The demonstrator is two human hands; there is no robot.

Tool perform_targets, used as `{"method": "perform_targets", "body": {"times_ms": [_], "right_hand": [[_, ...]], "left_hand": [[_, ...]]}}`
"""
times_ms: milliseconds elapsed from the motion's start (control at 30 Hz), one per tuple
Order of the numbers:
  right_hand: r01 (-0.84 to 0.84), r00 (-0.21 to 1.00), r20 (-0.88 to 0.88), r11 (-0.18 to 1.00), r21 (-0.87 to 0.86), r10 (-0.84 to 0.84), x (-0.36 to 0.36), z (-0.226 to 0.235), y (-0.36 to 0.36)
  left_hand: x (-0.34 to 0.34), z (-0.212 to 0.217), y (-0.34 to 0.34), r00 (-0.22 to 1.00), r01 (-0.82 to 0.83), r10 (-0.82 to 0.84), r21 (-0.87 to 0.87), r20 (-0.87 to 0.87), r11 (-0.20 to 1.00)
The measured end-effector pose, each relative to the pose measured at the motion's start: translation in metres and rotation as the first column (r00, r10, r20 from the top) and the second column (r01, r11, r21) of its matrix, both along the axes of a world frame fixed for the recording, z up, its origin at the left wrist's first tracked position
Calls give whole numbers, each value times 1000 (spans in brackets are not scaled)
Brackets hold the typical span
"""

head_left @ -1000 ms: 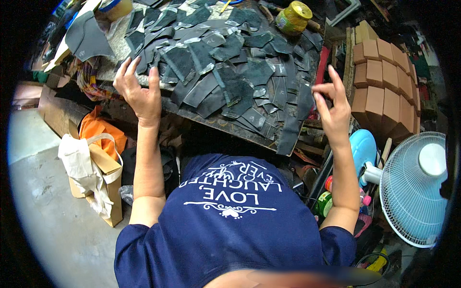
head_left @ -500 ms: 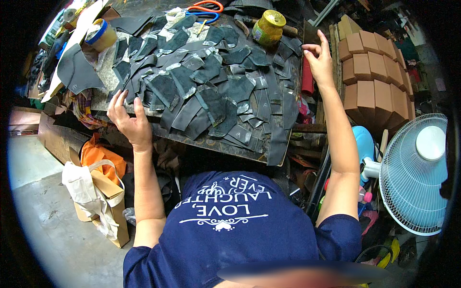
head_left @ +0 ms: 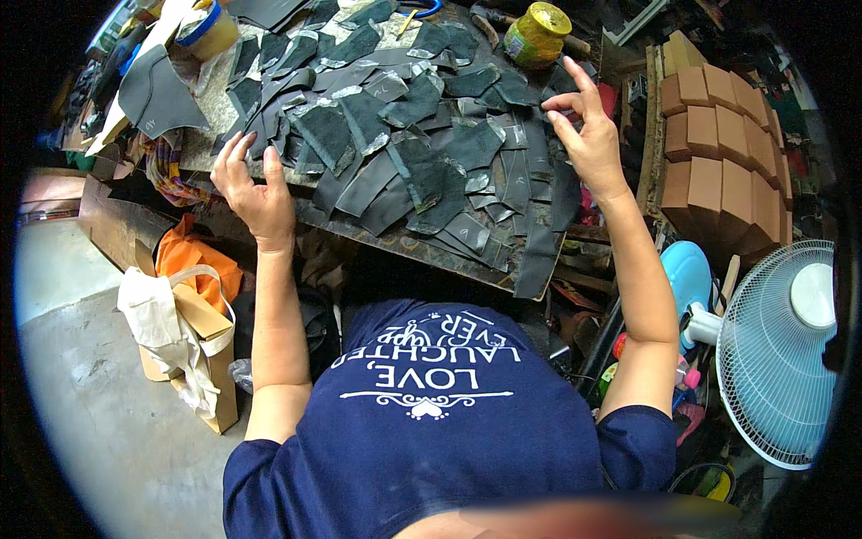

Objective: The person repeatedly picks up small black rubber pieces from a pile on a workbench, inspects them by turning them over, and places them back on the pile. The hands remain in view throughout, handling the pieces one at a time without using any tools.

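Many dark cut pieces of leather-like material [head_left: 409, 175] overlap across the workbench [head_left: 368, 232]. My left hand [head_left: 256, 189] is raised at the bench's near left edge, fingers apart and holding nothing, close to the leftmost dark strips. My right hand [head_left: 588, 135] is over the right edge of the bench, thumb and fingers spread, with nothing between them. Just beyond it stands a yellow-lidded jar [head_left: 539, 36]. A larger dark cut piece [head_left: 162, 94] with a pale mark lies at the far left, beside a tub with a blue rim [head_left: 208, 31].
Brown boxes [head_left: 723, 144] are stacked in rows on the right. Below them stands a white and blue fan [head_left: 781, 350]. On the floor at left sits a cardboard box [head_left: 220, 395] with a white cloth bag [head_left: 153, 314] and orange cloth [head_left: 202, 256]. A blue scissor handle [head_left: 429, 9] shows at the top edge.
The whole view has shifted, so the bench sits higher and further right; the orange scissor handle has left the picture. My right hand has come lower, nearer the dark pieces. Both hands remain empty.
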State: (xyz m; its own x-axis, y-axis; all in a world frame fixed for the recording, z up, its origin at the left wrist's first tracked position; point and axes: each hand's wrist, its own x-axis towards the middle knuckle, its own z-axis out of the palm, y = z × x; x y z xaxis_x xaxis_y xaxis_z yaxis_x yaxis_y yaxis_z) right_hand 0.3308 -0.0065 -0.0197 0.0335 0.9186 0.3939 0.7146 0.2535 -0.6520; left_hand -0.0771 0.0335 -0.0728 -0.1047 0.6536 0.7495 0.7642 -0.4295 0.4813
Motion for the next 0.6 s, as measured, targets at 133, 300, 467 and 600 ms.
{"method": "perform_targets", "body": {"times_ms": [133, 300, 467, 600], "right_hand": [[-39, 995, 88, 998, 41, 36, -18, 2, 3], [-94, 917, 398, 976, 194, 10, -23, 1, 18], [-85, 978, 203, 987, 135, 56, -24, -3, 30], [-13, 947, -320, 997, 78, 38, -12, 3, 34]], "left_hand": [[0, -1, 1, 1000, -2, 2, 6, 13, 1000], [-1, -1, 1, 1000, -3, 3, 14, -3, 1000], [-2, -2, 2, 1000, -8, 9, 25, -21, 1000], [-2, -1, 2, 999, -13, 14, 26, -38, 1000]]}}
